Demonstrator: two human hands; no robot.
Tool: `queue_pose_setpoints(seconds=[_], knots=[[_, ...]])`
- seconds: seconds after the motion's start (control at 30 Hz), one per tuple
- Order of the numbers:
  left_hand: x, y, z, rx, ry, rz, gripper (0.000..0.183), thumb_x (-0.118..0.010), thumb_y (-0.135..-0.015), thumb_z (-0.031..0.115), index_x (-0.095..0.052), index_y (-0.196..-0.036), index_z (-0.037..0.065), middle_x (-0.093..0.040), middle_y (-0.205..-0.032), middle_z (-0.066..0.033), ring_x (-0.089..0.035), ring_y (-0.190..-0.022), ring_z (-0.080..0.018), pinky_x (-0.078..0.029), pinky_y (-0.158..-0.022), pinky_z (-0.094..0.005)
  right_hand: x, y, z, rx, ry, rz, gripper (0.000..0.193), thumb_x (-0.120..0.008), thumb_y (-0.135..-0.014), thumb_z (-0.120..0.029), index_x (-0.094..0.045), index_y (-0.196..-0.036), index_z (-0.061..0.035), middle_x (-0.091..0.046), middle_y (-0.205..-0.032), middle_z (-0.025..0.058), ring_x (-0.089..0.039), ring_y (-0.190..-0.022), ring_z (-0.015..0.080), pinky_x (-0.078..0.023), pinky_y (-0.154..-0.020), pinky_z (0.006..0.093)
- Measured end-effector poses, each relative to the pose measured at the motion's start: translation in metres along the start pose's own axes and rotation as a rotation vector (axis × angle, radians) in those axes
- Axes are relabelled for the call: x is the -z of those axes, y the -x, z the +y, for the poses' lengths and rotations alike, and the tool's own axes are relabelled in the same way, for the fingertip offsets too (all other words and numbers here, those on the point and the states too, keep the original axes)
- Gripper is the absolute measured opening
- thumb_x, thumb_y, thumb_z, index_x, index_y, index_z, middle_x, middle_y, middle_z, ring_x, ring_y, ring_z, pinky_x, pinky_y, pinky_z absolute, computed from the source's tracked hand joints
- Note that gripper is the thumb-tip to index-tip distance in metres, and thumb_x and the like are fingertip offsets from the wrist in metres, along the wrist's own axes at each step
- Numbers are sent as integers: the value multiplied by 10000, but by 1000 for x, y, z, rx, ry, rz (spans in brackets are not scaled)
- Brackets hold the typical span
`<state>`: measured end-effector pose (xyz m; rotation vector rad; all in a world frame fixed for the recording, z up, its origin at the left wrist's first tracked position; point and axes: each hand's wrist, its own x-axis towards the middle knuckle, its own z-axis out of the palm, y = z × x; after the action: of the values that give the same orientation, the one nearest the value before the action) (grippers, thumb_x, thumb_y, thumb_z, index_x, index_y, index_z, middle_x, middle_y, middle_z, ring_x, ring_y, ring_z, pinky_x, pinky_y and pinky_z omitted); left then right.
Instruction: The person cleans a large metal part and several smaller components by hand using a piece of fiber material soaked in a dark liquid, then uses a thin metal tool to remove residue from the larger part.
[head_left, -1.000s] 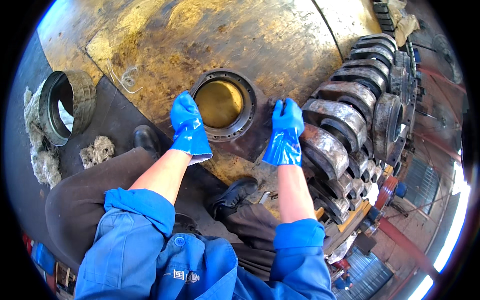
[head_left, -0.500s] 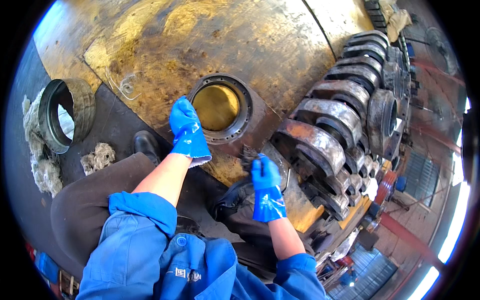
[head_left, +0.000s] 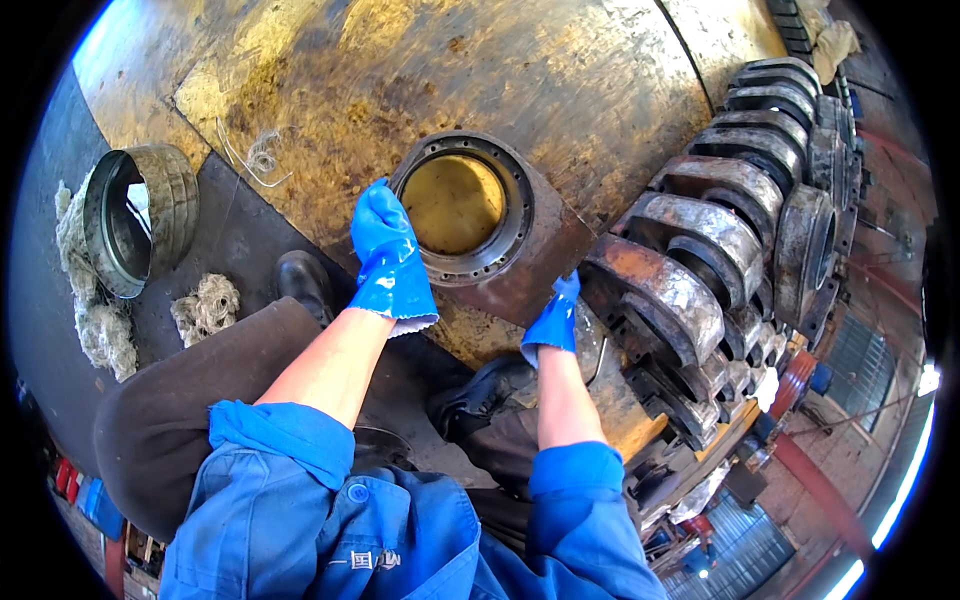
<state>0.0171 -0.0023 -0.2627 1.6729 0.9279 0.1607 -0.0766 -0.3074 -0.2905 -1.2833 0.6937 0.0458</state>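
A heavy dark metal bearing housing point(head_left: 517, 290) stands in front of me, with a round bore ringed by bolt holes. Through the bore, the yellow worn surface underneath shows. My left hand point(head_left: 388, 250), in a blue rubber glove, is closed at the left side of the ring, its fingers against the rim. At the housing's near right corner is my right hand point(head_left: 556, 315), gloved alike. Its fingers are drawn together against the corner; whatever lies inside them is hidden.
Several similar rusty metal housings point(head_left: 700, 225) stand in a row on the right. A sheet-metal ring point(head_left: 172, 205) lies at the left beside pale fibre waste point(head_left: 100, 330). One loose wad of fibre point(head_left: 206, 306) sits near my left knee. Thin strands point(head_left: 258, 160) lie on the yellow plate point(head_left: 560, 80).
My right hand has moved up to the housing's near right corner, and the dark fibre wad it held no longer shows. My left hand stays at the rim. The whole view has shifted slightly.
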Motion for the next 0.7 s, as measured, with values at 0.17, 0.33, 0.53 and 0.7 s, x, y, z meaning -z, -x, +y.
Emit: queue_pose_setpoints(seconds=[0.17, 0.33, 0.53, 0.7], knots=[[-2, 0, -13, -116, -45, -10, 440, -443, -1065, 295, -669, -1200, -58, -720, -1040, -118, -660, -949, -200, -528, -893, -355, 20, 35, 42, -307, -259, 131, 253, -576, -1007, -93, -636, -1251, -62, -718, -1084, 106, -714, -885, 265, -602, -755, 420], [3, -1, -8, -37, -24, -42, 428, -452, -1058, 299, -678, -1198, -37, -712, -1031, -93, -648, -935, -185, -526, -884, -346, -27, 93, 8, -521, 274, 289, 230, -531, -1058, -319, -643, -1070, -119, -682, -809, 84, -630, -585, 242, -494, -474, 393], [9, 3, -4, -10, 28, -147, 445, -462, -1061, 339, -680, -1216, -17, -709, -1048, -87, -641, -939, -179, -523, -885, -344, -22, 114, -28, -452, 140, 264, 268, -528, -1054, -381, -630, -1054, -133, -711, -833, 133, -590, -533, 248, -455, -437, 373], [12, -16, -12, 143, 216, -356, 459, -471, -1063, 372, -681, -1231, 0, -706, -1062, -81, -636, -943, -173, -521, -886, -342, -14, 120, -58, -294, 66, 255, 319, -571, -1054, -373, -670, -1099, -74, -744, -864, 130, -647, -560, 225, -499, -446, 355]])
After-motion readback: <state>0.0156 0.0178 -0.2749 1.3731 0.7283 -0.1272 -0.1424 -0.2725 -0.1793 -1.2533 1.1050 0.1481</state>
